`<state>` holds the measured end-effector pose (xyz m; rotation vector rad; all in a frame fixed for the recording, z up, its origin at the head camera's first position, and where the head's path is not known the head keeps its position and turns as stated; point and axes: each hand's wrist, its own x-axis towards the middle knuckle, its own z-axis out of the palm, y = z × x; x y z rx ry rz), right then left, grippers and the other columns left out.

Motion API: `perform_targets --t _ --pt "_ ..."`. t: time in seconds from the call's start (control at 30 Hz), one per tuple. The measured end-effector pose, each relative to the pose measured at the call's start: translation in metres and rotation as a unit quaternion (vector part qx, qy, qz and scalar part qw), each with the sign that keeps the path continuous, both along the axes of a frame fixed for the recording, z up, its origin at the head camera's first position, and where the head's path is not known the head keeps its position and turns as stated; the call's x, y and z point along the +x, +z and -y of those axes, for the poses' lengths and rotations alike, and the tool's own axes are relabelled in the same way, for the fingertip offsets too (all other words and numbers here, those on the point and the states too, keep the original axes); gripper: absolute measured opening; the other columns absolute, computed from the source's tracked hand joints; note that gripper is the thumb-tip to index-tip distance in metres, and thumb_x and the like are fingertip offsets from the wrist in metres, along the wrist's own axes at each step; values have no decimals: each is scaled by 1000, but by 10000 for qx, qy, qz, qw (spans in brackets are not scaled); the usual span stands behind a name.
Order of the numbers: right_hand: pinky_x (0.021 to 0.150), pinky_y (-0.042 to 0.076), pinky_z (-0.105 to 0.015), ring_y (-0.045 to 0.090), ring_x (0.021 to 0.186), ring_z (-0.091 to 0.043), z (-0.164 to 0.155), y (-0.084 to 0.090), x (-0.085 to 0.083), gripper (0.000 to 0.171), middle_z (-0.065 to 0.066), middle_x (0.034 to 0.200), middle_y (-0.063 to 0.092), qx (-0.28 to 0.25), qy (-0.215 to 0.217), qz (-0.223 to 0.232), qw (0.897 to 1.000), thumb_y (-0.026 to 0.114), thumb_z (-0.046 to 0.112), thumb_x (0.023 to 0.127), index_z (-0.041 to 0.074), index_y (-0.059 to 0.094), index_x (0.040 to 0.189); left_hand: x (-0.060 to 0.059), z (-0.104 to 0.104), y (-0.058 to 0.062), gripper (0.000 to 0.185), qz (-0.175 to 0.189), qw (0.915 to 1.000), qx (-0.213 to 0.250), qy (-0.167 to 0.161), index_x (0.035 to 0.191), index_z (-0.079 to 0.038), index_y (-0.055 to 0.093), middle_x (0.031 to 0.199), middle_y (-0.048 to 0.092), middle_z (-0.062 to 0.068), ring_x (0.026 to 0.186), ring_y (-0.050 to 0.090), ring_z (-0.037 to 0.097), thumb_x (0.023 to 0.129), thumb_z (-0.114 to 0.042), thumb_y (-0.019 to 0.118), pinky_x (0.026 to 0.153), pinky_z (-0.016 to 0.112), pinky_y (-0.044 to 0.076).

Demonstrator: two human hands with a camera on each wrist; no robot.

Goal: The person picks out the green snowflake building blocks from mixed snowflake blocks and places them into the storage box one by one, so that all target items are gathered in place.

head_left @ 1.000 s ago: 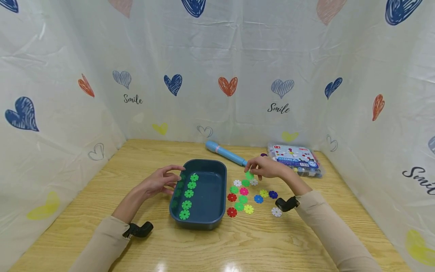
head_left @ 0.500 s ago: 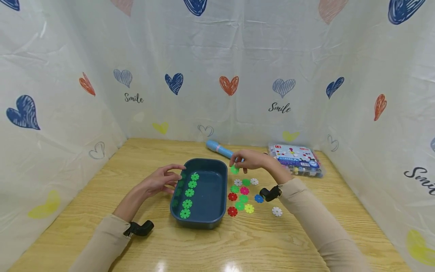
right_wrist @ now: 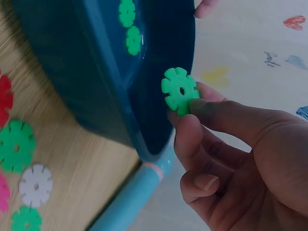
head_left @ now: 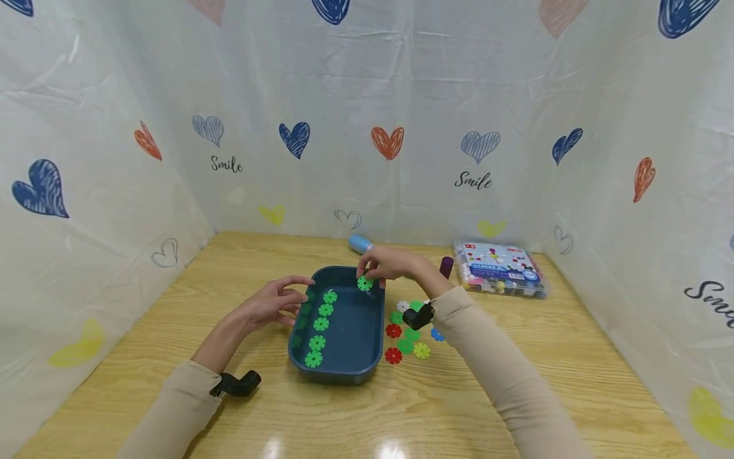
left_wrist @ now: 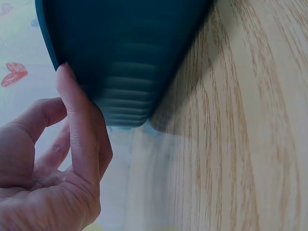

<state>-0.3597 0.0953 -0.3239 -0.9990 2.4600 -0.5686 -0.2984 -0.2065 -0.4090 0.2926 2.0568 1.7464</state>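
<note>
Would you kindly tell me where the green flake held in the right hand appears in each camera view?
Head: the green flake sits just left of centre, pinched by the right hand over the far end of the blue tray.
Left wrist: not in view; only the tray's outer wall and the left hand against it.
Right wrist: centre, at the fingertips.
Shared landmark: the blue tray.

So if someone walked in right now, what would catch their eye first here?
Probably the right hand pinching a green flower-shaped disc over the far end of the dark blue tray, where a row of green discs already lies. Next, the scatter of coloured discs on the wooden table right of the tray, and the left hand touching the tray's left rim.
</note>
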Motion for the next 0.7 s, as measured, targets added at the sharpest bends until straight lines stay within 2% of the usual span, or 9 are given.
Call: perform_targets --t 0.23,0.43,0.7 --pt "60 55 -24 69 64 -23 20 -10 -7 18 -18 95 73 108 -8 102 9999 56 6 98 6 68 112 -1 -1 0 54 -14 10000 -52 8 146 -14 41 105 64 5 79 64 16 97 -24 62 67 32 61" --pt "46 41 -20 67 58 -15 32 -16 -11 16 -16 92 74 409 -177 77 9990 60 7 96 8 69 110 -1 -1 1 53 9 10000 -34 11 146 -15 41 105 64 4 79 64 16 98 -22 61 66 31 61" --pt "50 41 -21 64 57 -13 44 -21 -9 14 -7 95 66 705 -463 219 9962 62 9 96 10 71 107 -1 0 0 53 -5 10000 -69 -10 146 -15 41 106 63 5 80 64 15 98 -23 61 66 31 61"
